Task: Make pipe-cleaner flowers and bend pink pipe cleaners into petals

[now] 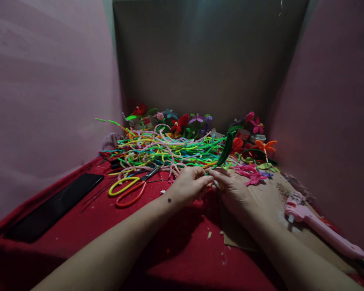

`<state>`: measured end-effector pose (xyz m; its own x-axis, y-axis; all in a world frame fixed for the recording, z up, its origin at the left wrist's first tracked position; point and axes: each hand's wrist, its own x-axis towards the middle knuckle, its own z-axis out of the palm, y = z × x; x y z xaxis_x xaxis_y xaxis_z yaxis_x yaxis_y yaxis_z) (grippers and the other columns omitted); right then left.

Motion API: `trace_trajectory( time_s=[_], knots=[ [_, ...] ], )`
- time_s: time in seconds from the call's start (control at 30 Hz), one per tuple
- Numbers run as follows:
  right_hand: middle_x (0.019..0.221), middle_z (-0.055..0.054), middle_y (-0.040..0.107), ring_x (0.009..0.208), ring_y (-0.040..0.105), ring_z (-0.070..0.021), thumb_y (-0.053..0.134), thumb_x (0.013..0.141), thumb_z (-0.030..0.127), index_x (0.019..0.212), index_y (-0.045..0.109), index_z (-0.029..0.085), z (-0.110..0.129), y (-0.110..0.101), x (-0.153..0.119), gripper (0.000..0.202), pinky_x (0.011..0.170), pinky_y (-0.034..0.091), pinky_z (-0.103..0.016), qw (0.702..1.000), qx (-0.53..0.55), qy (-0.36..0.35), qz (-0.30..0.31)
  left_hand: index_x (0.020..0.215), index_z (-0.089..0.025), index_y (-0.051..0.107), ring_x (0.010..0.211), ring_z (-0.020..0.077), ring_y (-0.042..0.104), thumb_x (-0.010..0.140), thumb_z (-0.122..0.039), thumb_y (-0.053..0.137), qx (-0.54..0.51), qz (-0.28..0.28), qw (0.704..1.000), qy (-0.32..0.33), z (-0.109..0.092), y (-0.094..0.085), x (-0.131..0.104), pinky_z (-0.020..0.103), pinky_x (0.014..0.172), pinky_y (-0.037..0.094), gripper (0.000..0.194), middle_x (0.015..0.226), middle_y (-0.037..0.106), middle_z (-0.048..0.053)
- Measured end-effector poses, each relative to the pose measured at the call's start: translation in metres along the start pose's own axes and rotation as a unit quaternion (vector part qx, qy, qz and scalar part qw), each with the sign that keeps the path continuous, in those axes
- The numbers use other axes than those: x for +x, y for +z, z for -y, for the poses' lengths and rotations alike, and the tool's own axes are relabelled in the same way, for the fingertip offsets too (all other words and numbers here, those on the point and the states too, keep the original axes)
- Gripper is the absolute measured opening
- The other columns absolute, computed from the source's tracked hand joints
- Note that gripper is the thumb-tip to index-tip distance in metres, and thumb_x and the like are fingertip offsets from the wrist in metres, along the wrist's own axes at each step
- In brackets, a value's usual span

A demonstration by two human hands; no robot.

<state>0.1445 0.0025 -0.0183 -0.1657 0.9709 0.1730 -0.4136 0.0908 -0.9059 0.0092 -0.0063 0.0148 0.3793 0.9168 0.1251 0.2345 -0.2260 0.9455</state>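
Note:
Both hands meet in the middle of the head view, above the red cloth. A dark green pipe-cleaner leaf (226, 149) rises from between them, its loop pointing up. My left hand (192, 184) is closed, thumb and fingertips pinching the leaf's lower end. Close beside it, my right hand (230, 188) is also closed on that green end, with a small pale bit showing near its fingers. Behind the hands lies a tangled heap of coloured pipe cleaners (160, 149). Scissors (130, 190) with yellow and red handles rest left of my left hand.
A black phone-like slab (57, 204) lies at the left on the red cloth (182, 242). On the right, a pink glue gun (321, 228) rests on a cardboard sheet (261, 198). Finished pipe-cleaner flowers (178, 123) line the back wall; an orange flower (265, 146) stands right.

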Motion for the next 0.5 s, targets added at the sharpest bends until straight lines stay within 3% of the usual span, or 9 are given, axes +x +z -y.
trace_trajectory(
  time_s=[0.1, 0.17, 0.23, 0.33, 0.5],
  knots=[
    [0.061, 0.000, 0.057, 0.057, 0.051, -0.0147, 0.070, 0.065, 0.032, 0.062, 0.061, 0.020, 0.003, 0.003, -0.003, 0.016, 0.055, 0.040, -0.028, 1.000, -0.005, -0.009, -0.018, 0.058, -0.017, 0.047, 0.044, 0.0078, 0.044, 0.080, -0.025, 0.048, 0.190, -0.095, 0.972, 0.099, 0.005, 0.004, -0.001, 0.021, 0.049, 0.034, 0.023, 0.049, 0.049, -0.003],
    [0.063, 0.000, 0.058, 0.058, 0.051, -0.0141, 0.070, 0.066, 0.031, 0.060, 0.060, 0.020, 0.006, 0.005, -0.005, 0.016, 0.057, 0.041, -0.028, 0.999, -0.018, -0.011, -0.032, 0.058, -0.017, 0.048, 0.046, 0.0081, 0.044, 0.080, -0.022, 0.046, 0.242, -0.117, 0.954, 0.134, 0.007, 0.004, -0.002, 0.022, 0.053, 0.035, 0.023, 0.050, 0.050, -0.003],
    [0.064, 0.000, 0.058, 0.058, 0.051, -0.0136, 0.070, 0.066, 0.030, 0.061, 0.061, 0.019, 0.007, 0.007, -0.006, 0.014, 0.058, 0.042, -0.029, 0.999, -0.018, -0.005, -0.034, 0.058, -0.017, 0.048, 0.042, 0.0073, 0.044, 0.082, -0.022, 0.044, 0.202, -0.094, 0.968, 0.115, 0.007, 0.003, -0.001, 0.021, 0.049, 0.034, 0.024, 0.049, 0.050, -0.004],
    [0.066, 0.000, 0.059, 0.059, 0.053, -0.0130, 0.069, 0.067, 0.030, 0.064, 0.062, 0.018, 0.006, 0.007, -0.005, 0.014, 0.058, 0.043, -0.028, 1.000, -0.004, 0.005, -0.014, 0.060, -0.017, 0.048, 0.034, 0.0062, 0.042, 0.081, -0.025, 0.043, 0.051, -0.034, 0.997, 0.038, 0.003, 0.000, 0.002, 0.019, 0.039, 0.032, 0.024, 0.047, 0.049, -0.005],
    [0.065, 0.000, 0.059, 0.060, 0.054, -0.0127, 0.069, 0.067, 0.031, 0.065, 0.062, 0.016, 0.005, 0.003, -0.003, 0.016, 0.060, 0.043, -0.028, 0.999, -0.013, -0.006, 0.033, 0.063, -0.013, 0.051, 0.030, 0.0031, 0.038, 0.077, -0.029, 0.052, -0.121, 0.031, 0.992, -0.010, -0.003, -0.007, 0.003, 0.016, 0.032, 0.027, 0.022, 0.045, 0.048, -0.005]
  ],
)
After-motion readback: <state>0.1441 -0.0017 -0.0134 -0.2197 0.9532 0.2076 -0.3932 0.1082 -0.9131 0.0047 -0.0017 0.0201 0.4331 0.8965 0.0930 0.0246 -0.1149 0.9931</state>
